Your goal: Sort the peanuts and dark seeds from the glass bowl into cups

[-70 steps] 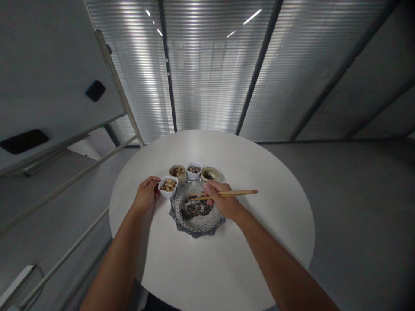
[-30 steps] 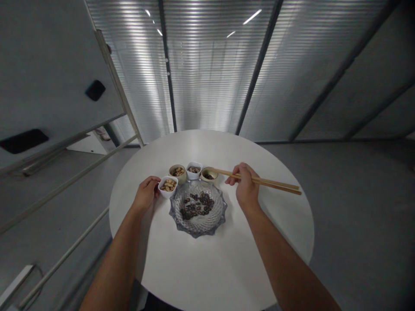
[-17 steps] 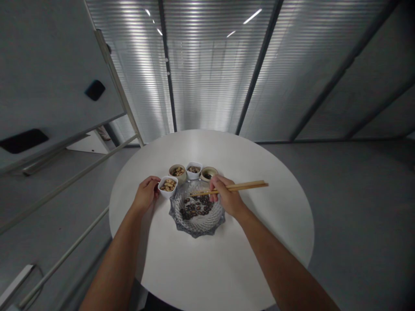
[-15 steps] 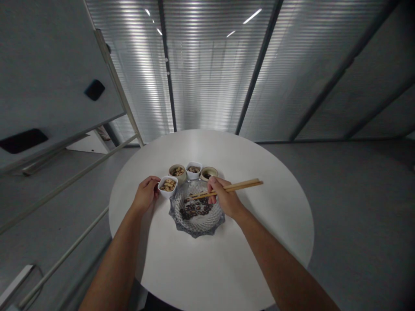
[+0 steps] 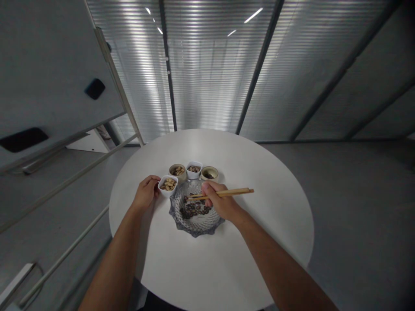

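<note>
My right hand [image 5: 220, 202] holds a pair of wooden chopsticks [image 5: 234, 192], their tips low over dark seeds [image 5: 195, 211] in a cut-glass dish [image 5: 196, 230]. I cannot tell whether the tips grip a seed. My left hand [image 5: 146, 192] clasps the left side of a white square bowl of peanuts [image 5: 167, 185]. Behind the dish stand a tan round bowl of nuts [image 5: 177, 172], a small white square bowl of brown pieces [image 5: 194, 168], and a round bowl with dark contents [image 5: 209, 173].
Everything stands on a round white table [image 5: 246, 255]. A whiteboard on a metal frame [image 5: 58, 65] leans at the left. Slatted blinds [image 5: 207, 73] fill the wall behind, and grey floor [image 5: 353, 207] surrounds the table.
My right hand has moved left and down from the table's right side to over the glass dish, with the chopstick tips among the seeds. My left hand has stayed on the bowl.
</note>
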`<state>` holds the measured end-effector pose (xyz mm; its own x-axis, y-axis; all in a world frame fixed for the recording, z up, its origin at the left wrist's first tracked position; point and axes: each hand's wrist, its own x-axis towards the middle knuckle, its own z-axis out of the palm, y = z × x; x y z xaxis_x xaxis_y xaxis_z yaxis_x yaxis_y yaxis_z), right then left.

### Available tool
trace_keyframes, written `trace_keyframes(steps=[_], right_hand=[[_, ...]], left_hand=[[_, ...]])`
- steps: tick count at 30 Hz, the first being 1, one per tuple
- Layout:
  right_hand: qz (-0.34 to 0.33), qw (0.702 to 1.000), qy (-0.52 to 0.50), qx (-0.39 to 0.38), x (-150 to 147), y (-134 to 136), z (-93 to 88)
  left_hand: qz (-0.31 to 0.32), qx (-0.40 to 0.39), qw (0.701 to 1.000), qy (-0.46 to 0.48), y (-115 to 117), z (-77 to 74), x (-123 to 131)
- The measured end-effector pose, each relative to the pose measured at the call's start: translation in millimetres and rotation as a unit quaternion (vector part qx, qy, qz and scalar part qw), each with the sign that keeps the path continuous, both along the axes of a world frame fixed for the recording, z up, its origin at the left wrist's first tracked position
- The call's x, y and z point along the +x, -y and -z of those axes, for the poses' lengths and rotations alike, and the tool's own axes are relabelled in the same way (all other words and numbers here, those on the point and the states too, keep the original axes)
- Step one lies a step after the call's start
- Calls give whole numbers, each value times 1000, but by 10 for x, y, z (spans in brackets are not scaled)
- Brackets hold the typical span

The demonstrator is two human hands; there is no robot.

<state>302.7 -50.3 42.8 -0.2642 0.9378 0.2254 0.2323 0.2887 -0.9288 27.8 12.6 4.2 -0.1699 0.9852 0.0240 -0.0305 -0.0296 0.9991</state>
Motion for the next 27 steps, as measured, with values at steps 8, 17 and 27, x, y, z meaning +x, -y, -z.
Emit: trace_keyframes(steps=[8,17,27], right_hand=[[-10,1000,16,-18,-15,15,-47],[28,997,57,34,-28,-4,-4],[34,995,64,65,-19,31,-26]], left_hand=[[3,0,1000,6,3,21,2],[1,1,1000,10,-27,57,-8],[-4,-6,1000,-1,-7,51,-29]])
